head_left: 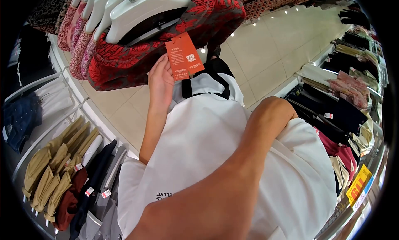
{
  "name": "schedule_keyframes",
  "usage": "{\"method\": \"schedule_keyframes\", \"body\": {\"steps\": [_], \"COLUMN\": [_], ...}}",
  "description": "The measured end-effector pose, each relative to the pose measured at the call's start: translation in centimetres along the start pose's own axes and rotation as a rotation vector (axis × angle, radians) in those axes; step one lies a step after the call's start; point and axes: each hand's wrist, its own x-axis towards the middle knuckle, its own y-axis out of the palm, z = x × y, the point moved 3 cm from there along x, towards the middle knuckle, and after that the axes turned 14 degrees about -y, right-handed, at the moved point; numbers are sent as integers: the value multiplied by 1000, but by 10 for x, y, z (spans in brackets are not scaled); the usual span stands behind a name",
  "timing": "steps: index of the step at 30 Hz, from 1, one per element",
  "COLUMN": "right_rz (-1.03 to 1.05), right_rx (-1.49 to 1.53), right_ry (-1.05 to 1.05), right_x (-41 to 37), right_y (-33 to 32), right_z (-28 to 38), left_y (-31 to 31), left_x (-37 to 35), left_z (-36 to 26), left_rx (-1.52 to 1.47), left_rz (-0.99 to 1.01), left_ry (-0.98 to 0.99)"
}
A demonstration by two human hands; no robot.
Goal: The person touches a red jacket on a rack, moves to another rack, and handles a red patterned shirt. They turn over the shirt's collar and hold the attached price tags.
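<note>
My left hand (161,76) is closed on the edge of an orange-red swing tag (183,59), printed with small text and a square code. The tag hangs against a red and dark patterned garment (124,59) on a white hanger (143,11). My right arm crosses low over my white shirt (203,132). At its far end my right hand (280,107) bends down at the shirt's right side, and its fingers are hidden.
White hangers with pink patterned garments (77,53) hang beside the red one. Folded tan trousers (50,169) hang on the lower-left rack. Dark garments (328,109) and a yellow price sign (358,185) line the right shelf. Pale floor tiles (266,53) run between.
</note>
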Motion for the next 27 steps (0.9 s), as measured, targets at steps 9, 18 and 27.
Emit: {"method": "schedule_keyframes", "body": {"steps": [9, 18, 27], "right_rz": [98, 245, 363], "right_rx": [297, 244, -81], "right_ry": [94, 28, -93], "right_x": [0, 8, 13], "right_y": [-3, -10, -16], "right_z": [-4, 2, -5], "left_y": [5, -3, -1], "left_x": [-3, 2, 2], "left_z": [-1, 2, 1], "left_rx": [-14, -25, -37], "left_rz": [-20, -17, -15], "left_ry": [4, -16, -31]}}
